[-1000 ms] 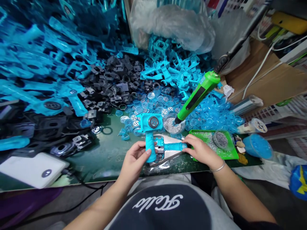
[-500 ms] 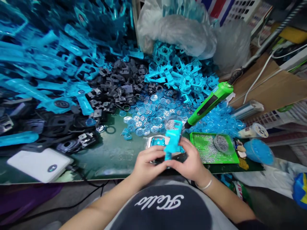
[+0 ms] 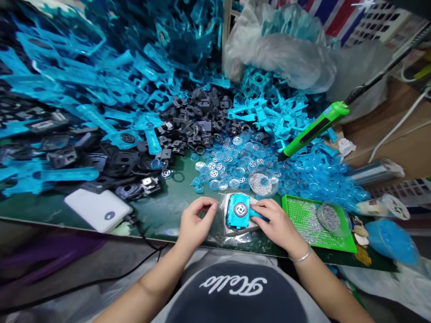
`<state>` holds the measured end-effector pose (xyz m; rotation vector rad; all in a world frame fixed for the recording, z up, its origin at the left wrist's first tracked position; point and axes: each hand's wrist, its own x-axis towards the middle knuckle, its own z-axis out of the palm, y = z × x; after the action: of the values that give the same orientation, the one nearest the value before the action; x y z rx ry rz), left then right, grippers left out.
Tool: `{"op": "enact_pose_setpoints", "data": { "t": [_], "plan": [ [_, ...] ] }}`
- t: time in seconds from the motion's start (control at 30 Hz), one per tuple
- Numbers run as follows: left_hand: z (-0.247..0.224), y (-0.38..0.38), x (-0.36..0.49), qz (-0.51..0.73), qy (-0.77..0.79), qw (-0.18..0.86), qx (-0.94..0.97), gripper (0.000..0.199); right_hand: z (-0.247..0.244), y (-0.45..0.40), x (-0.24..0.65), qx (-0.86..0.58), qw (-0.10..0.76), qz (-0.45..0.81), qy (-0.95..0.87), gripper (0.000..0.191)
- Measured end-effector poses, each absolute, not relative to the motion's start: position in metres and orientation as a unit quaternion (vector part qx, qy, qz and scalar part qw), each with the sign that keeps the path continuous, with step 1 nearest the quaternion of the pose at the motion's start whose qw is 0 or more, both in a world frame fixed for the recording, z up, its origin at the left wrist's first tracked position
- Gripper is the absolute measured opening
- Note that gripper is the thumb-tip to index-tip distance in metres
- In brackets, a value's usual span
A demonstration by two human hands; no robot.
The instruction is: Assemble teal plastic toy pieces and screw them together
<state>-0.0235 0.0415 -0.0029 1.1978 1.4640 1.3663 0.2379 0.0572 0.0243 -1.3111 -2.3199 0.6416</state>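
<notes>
Head view: one blue plastic casing (image 3: 238, 211) with a round grey-and-silver swirl badge (image 3: 240, 209) lies on a clear plastic sleeve (image 3: 235, 235), just beside the right hand's fingers. The right hand (image 3: 276, 222) rests over the casing's blue end, its fingers (image 3: 261, 208) curled closely around it and clamped on it. A single bracelet (image 3: 301, 257) circles that wrist. The left hand (image 3: 197, 220) sits just left of the casing, its fingers (image 3: 202, 204) loosely curved and apart, with a narrow strip of dark green work mat (image 3: 161, 224) between them and the sleeve; I cannot tell whether they touch it.

Ahead of the fingers, one round clear dish of silver glitter (image 3: 263, 184) stands near the casing, and the tip of one green pen-shaped electric tool (image 3: 314, 130) points down beside it. Right of the right hand lies one bright green perforated tray (image 3: 318, 224) dusted with glitter, holding one small round dish (image 3: 328, 217). Left of the left hand is one white power bank (image 3: 97, 210), with open mat between them. Heaps of blue and black plastic parts (image 3: 188, 121) and clear blue discs (image 3: 235, 166) crowd the mat beyond the fingers, leaving room mainly along the bench's near edge (image 3: 84, 226).
</notes>
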Motion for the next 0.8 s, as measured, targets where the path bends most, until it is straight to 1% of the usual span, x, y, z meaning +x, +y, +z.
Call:
{"op": "enact_pose_setpoints", "data": {
  "t": [0.1, 0.27, 0.43, 0.5, 0.53, 0.6, 0.67, 0.7, 0.8],
  "plan": [
    [-0.005, 0.043, -0.019, 0.524, 0.566, 0.406, 0.491, 0.013, 0.02, 0.06, 0.237, -0.473, 0.186, 0.235, -0.828, 0.024],
    [-0.001, 0.05, -0.017, 0.526, 0.553, 0.392, 0.514, 0.014, 0.019, 0.061, 0.236, -0.47, 0.171, 0.236, -0.833, 0.023],
    [0.009, 0.06, -0.008, 0.535, 0.526, 0.372, 0.546, 0.012, 0.031, 0.062, 0.234, -0.464, 0.113, 0.201, -0.855, 0.024],
    [0.012, 0.062, 0.0, 0.533, 0.485, 0.348, 0.6, 0.01, 0.038, 0.069, 0.236, -0.447, 0.091, 0.219, -0.863, 0.025],
    [0.011, 0.063, 0.004, 0.519, 0.462, 0.332, 0.638, 0.012, 0.04, 0.074, 0.237, -0.437, 0.085, 0.233, -0.865, 0.024],
    [0.007, 0.061, 0.011, 0.454, 0.429, 0.293, 0.724, 0.026, 0.038, 0.083, 0.238, -0.428, 0.085, 0.232, -0.869, 0.026],
    [0.0, 0.059, 0.015, 0.364, 0.42, 0.253, 0.792, 0.042, 0.03, 0.09, 0.235, -0.441, 0.085, 0.175, -0.876, 0.033],
    [-0.003, 0.058, 0.015, 0.324, 0.422, 0.241, 0.812, 0.047, 0.024, 0.092, 0.233, -0.45, 0.081, 0.14, -0.878, 0.034],
    [-0.006, 0.061, 0.012, 0.261, 0.433, 0.25, 0.826, 0.049, 0.012, 0.091, 0.228, -0.468, 0.063, 0.086, -0.877, 0.03]
  ]
}}
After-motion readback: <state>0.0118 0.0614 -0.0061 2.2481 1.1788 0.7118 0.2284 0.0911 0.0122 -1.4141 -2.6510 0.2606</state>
